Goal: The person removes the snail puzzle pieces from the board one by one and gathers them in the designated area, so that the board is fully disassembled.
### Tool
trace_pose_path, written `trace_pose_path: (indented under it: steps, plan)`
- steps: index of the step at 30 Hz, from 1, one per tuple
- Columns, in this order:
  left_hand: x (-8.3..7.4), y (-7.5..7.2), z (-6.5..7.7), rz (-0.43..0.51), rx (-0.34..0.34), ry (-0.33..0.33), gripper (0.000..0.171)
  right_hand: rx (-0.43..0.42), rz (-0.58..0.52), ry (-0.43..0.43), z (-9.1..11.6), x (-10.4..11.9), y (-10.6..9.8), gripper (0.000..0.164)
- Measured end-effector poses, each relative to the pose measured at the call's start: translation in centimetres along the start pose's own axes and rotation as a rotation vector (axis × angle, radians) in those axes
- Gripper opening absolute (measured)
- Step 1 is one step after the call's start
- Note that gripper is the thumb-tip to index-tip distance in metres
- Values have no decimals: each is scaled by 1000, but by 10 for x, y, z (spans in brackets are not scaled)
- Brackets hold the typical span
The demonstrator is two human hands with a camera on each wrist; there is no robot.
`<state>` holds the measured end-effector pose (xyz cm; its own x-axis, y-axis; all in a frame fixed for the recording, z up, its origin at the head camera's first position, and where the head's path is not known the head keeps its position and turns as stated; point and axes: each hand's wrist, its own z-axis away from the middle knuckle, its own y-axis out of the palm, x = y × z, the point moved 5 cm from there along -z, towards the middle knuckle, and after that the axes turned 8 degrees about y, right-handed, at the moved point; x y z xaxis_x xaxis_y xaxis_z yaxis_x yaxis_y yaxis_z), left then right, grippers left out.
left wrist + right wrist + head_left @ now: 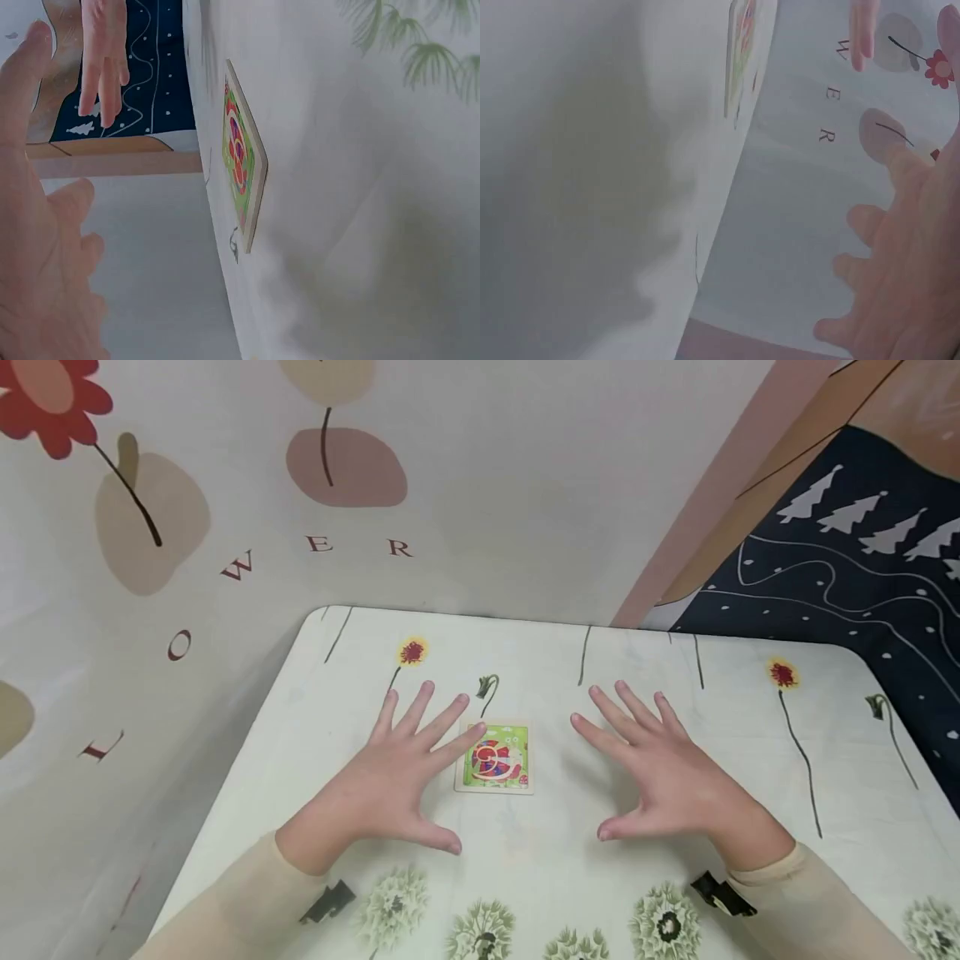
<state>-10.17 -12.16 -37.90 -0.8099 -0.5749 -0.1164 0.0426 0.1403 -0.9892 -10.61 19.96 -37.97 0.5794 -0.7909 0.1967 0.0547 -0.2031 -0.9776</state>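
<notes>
A small square wooden picture puzzle point(497, 760) lies flat on the table, its green and red picture framed by a pale wood border. In the left wrist view the same puzzle point(244, 161) shows edge-on as a thin board. My left hand point(397, 777) hovers just left of it with fingers spread, the index fingertip overlapping the puzzle's upper left corner in the head view. To the right, apart from the puzzle, my right hand point(660, 777) is held above the table with fingers and thumb spread wide. Neither hand holds anything.
The table point(540, 877) has a white cloth printed with flowers and stems. Behind it hangs a pale curtain point(510, 527) with printed letters and flowers. A dark blue cloth point(847, 568) with white trees hangs at the right. Black clips point(723, 895) sit at both sleeve cuffs.
</notes>
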Motion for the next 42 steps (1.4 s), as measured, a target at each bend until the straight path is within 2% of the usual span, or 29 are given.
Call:
trace_pose_path:
  steps: [7,10,12,14,18,21,24,27,30,33,36,39,42]
  plan:
    - [-7,2,-5,96,-39,24,125,-83,-43,-98,-4,18,-1,123]
    - [-4,3,-9,166,-98,2,114,-110,-165,-113,-9,22,4,119]
    - [0,5,-11,244,-150,-36,105,-129,-267,-111,-14,25,11,115]
    - [6,10,-12,346,-206,-88,96,-156,-358,-87,-20,27,18,109]
    - [19,27,-13,531,-288,-193,83,-205,-462,16,-35,29,35,98]
    - [26,42,-16,651,-352,-213,64,-210,-558,110,-50,30,47,83]
    - [32,56,-19,718,-423,-213,48,-197,-649,184,-68,34,58,66]
    - [37,65,-18,715,-476,-227,45,-183,-681,232,-88,40,68,55]
    - [40,74,-16,642,-507,-232,50,-172,-683,281,-101,43,77,48]
    - [41,81,-15,570,-498,-224,59,-168,-655,334,-108,42,86,40]
    - [39,84,-14,516,-463,-229,72,-188,-628,380,-110,40,94,35]
    - [37,85,-13,465,-404,-267,82,-212,-607,415,-111,40,101,32]
    - [33,88,-11,410,-336,-304,90,-212,-545,389,-111,45,104,29]
